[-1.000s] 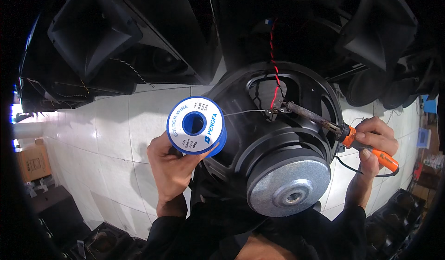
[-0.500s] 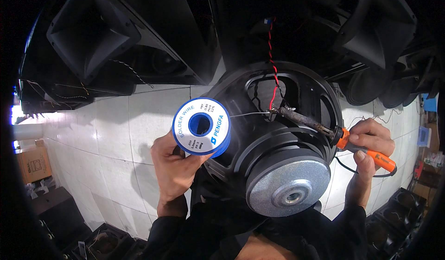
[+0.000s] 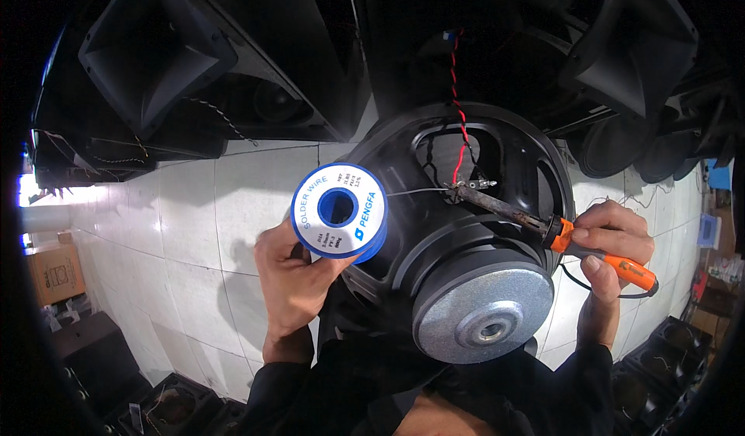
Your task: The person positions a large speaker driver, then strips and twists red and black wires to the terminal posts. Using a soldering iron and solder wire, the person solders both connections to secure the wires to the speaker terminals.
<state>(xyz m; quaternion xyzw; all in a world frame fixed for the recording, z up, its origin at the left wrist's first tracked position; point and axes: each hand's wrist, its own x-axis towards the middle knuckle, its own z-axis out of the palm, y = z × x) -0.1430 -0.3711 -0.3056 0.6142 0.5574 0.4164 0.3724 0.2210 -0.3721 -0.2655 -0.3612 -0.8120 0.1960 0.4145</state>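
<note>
My left hand (image 3: 299,281) is closed around a blue-rimmed spool of solder wire (image 3: 314,238). From the spool a thin strand of solder (image 3: 419,192) runs right to a terminal (image 3: 458,189) on the black frame of a loudspeaker driver (image 3: 535,156). My right hand (image 3: 617,242) grips a soldering iron (image 3: 560,234) by its orange and grey handle. The iron's darkened tip meets the solder at that terminal, where a red wire (image 3: 460,156) comes down. A black wire beside it leads toward the same terminal strip. The driver's round silver magnet (image 3: 446,319) faces up.
Black speaker cabinets with horns (image 3: 159,59) stand at the far left and far right. A cardboard box (image 3: 58,273) is at the left edge. Several black boxes with loose wires (image 3: 174,405) sit at the lower corners. Pale floor tiles (image 3: 186,218) lie below.
My right hand and the soldering iron have moved slightly left, and the tip has shifted from the right part of the terminal strip toward the red wire's end. The spool has barely moved.
</note>
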